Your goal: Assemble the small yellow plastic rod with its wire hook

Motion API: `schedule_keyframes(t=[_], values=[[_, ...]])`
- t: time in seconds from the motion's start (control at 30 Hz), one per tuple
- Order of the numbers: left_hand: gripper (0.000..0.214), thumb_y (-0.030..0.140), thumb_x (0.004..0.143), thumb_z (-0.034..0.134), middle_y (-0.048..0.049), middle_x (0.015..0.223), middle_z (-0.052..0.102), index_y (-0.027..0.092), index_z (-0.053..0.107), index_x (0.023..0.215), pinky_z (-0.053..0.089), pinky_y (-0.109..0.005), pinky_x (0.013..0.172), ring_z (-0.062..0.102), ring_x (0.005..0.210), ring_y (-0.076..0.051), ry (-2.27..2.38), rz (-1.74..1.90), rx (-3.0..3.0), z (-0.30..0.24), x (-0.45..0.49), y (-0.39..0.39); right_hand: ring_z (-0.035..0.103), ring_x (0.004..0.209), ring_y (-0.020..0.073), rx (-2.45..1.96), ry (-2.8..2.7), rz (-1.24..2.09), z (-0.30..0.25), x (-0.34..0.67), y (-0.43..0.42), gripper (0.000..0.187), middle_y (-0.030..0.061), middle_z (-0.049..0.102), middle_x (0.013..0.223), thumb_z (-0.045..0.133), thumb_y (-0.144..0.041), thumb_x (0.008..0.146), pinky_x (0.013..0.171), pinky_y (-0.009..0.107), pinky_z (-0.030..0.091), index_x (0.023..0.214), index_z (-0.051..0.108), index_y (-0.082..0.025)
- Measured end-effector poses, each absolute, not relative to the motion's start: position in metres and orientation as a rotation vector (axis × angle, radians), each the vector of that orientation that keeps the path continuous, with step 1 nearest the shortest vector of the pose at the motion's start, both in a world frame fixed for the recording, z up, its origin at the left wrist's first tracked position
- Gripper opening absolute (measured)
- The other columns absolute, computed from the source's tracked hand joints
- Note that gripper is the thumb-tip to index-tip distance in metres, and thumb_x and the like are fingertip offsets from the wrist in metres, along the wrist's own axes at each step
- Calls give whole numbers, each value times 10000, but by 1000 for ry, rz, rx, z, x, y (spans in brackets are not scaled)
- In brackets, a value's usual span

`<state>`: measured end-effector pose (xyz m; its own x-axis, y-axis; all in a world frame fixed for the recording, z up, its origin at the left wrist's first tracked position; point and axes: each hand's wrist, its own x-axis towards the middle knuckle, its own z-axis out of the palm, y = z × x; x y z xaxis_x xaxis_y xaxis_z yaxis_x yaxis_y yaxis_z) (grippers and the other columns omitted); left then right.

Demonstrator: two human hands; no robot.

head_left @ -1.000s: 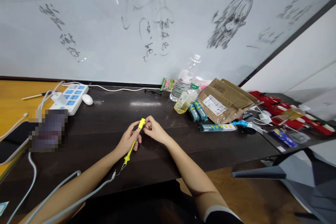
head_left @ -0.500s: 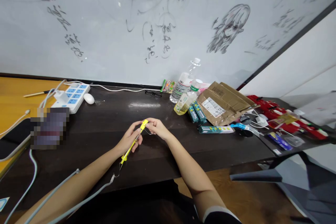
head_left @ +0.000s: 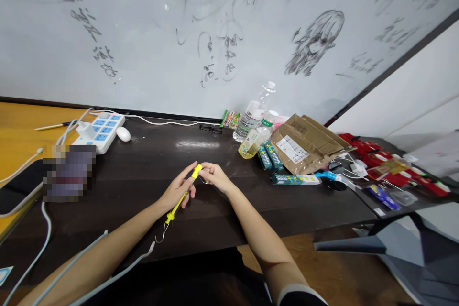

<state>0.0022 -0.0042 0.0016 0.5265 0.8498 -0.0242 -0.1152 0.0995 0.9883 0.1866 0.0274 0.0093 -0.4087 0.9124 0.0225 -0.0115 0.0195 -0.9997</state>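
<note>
I see the scale (head_left: 178, 206) tilted over the desk (head_left: 229, 224); left hand (head_left: 175, 192) clamped on its middle, right hand (head_left: 216, 176) pinching its top end; I judge it light, stiff, maybe slick plastic; I'd grip it mid-length, sparing the thin hook (head_left: 164, 234).

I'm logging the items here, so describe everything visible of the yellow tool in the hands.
The yellow tool is long and slim, bright yellow and plastic-looking, with a blocky upper end, a narrow shaft and a wider lower fitting. From that fitting hangs a thin, metal-looking wire hook. It slants from upper right to lower left over the dark tabletop. The left hand grips its middle, hiding part of the shaft; the right hand appears to pinch its upper end. Any markings are too small to read.
</note>
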Motion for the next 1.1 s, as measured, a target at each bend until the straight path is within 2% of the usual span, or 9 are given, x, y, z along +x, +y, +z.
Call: schedule_keyframes(t=[0.27,0.33,0.47,0.57,0.77,1.1], values=[[675,455,909,428,75,553,524,243,177,1498,347,-130,304,434,299,-46,761,818,1282,2,4,-5,271,444,41,-929,-1540,1506,7,188,29,399,-95,382,545,664,-462,750,424,188,205,991,565,-160],[664,456,910,426,75,552,517,245,191,1493,343,-122,307,433,299,-41,770,832,1277,2,4,-4,269,443,52,-933,-1544,1483,6,189,29,364,-101,369,531,613,-447,789,433,191,212,1015,524,-175],[660,467,908,423,74,554,509,253,195,1490,334,-116,305,425,296,-38,794,878,1255,0,3,-2,342,497,82,-974,-1632,1273,8,189,24,165,-90,395,564,477,-346,856,504,202,288,940,435,-210],[664,480,904,426,77,554,499,266,197,1489,338,-119,305,416,296,-38,817,900,1239,-2,3,-1,404,561,98,-1067,-1837,1025,11,184,18,88,-66,442,630,461,-294,866,575,223,330,866,427,-213],[645,482,900,428,89,545,486,279,230,1480,341,-122,304,420,294,-41,879,923,1241,-5,4,0,460,627,122,-1194,-2027,595,14,178,12,102,-19,528,712,461,-285,892,612,239,335,829,492,-211],[599,472,897,452,85,547,486,287,313,1450,339,-123,294,425,291,-41,956,880,1295,-4,3,0,577,746,173,-1208,-2156,221,-1,179,16,175,57,648,808,430,-278,934,695,267,390,883,583,-213]])
